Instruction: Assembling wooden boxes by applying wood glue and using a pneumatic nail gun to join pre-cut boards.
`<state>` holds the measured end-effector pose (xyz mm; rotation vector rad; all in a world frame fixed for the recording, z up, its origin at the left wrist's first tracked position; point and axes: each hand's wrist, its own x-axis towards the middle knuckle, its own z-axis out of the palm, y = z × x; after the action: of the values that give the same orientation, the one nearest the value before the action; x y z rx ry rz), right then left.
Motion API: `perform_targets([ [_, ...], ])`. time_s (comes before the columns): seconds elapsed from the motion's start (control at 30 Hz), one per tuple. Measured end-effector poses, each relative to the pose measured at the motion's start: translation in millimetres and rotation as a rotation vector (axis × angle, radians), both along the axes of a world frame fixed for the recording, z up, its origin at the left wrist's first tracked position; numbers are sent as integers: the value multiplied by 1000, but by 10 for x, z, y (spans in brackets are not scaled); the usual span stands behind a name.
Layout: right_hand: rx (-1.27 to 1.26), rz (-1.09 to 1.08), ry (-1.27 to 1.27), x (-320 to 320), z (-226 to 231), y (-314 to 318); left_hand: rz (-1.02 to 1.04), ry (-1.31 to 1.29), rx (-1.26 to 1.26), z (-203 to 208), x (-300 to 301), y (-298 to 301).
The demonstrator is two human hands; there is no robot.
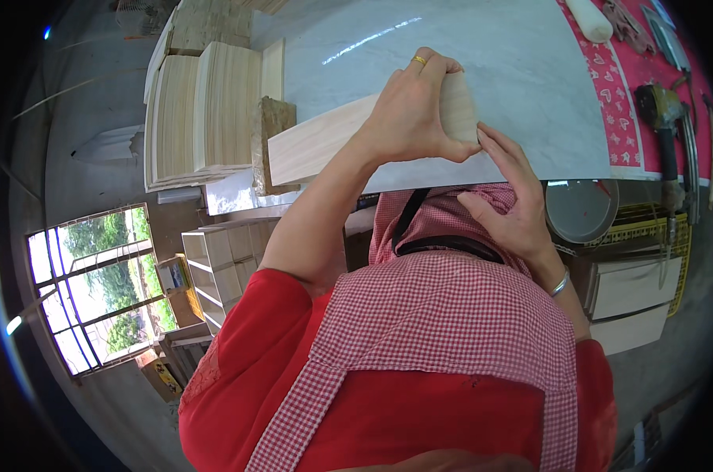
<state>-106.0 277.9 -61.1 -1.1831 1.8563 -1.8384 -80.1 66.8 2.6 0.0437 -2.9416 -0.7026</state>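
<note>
A pale wooden board [317, 143] lies at a slant on the grey-white tabletop [537, 86]. My left hand [410, 110] spans the board near its right end, thumb on the near edge and fingers curled over the far edge. A gold ring sits on one finger. With fingers extended and thumb apart, my right hand [517, 206] touches the board's near right corner with its fingertips. The board's left end is beside a rough brown wooden block [276, 145]. Behind that block, tall stacks of similar pale boards [211, 110] stand at the left.
On pink patterned cloth [620, 102] at the right lie a power tool with a black handle [661, 118] and a white rounded object [591, 20]. Below the table's right edge are a round grey pan [583, 208], a yellow crate [647, 216] and stacked panels [635, 287]. Wooden compartments [226, 259] stand lower left.
</note>
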Motion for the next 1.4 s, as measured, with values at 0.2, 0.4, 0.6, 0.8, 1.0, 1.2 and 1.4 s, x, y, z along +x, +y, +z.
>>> perform_targets([
  [0.2,-32,1,-98,34,-12,-27,4,4,-11,-3,-16,9],
  [0.4,-11,40,-102,-114,-9,-61,19,8,-14,-17,23,20],
  [0.6,-119,11,-91,-330,49,-407,-2,36,-21,-52,-20,16],
  [0.8,-14,104,-10,-148,305,27,31,11,18,-39,-25,3],
  [1.0,420,-402,64,-807,22,1032,11,77,21,-99,4,-31],
  [1.2,886,-672,843,-1988,-534,2050,43,31,17,-68,32,33],
  [1.4,1088,-701,667,-2276,-483,2018,35,32,6,-101,22,41],
])
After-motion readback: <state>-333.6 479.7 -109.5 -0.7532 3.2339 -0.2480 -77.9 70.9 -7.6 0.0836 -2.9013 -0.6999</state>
